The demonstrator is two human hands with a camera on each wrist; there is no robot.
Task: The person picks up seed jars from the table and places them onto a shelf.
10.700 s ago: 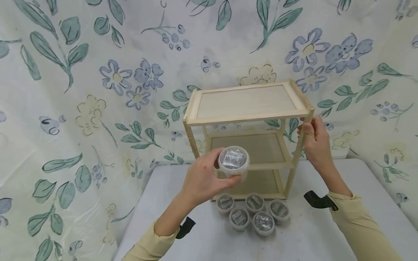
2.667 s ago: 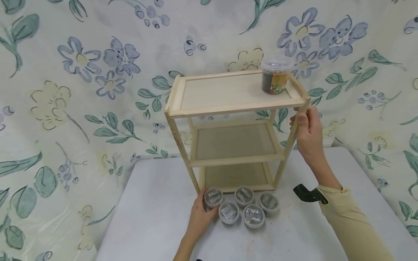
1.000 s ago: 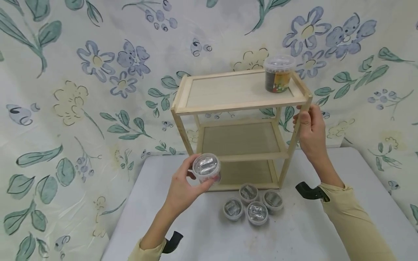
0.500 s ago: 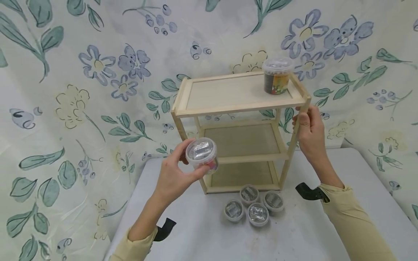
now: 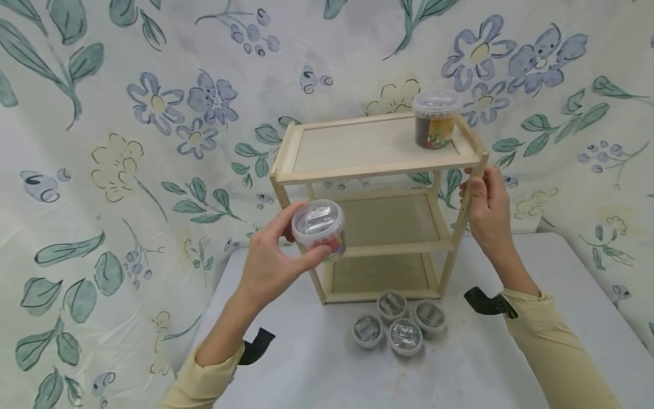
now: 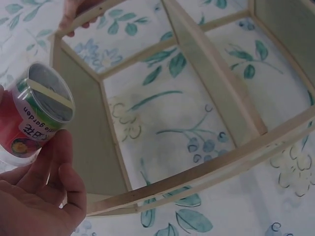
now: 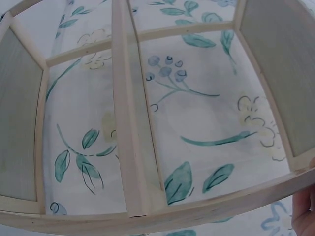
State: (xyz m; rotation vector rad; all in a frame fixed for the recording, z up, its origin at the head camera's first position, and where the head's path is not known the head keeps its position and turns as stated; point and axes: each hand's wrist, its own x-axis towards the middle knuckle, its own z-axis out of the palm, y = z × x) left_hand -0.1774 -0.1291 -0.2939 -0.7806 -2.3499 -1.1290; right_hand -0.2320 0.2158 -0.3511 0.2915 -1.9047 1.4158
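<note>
My left hand [image 5: 271,261] holds a small clear-lidded plastic tub [image 5: 318,227] between thumb and fingers, in front of the shelf's left side. The left wrist view shows the tub's red and green label [image 6: 29,120], printed with "garden". A silvery packet lies under the lid. My right hand [image 5: 487,207] grips the right front post of a three-tier wooden shelf [image 5: 352,145]; part of that hand shows at the edge of the right wrist view. A similar tub [image 5: 435,122], with a dark side and orange label, stands upright on the top tier, at its right end.
Several more lidded tubs [image 5: 405,336] stand close together on the white table [image 5: 317,358], just in front of the shelf. The middle tier [image 5: 393,218] and bottom tier [image 5: 380,274] are bare where visible. A flower-patterned cloth [image 5: 153,170] hangs behind.
A first tub went from my left hand onto the top tier. Since then my left hand has taken another tub off the table and raised it. My right hand keeps gripping the post.
</note>
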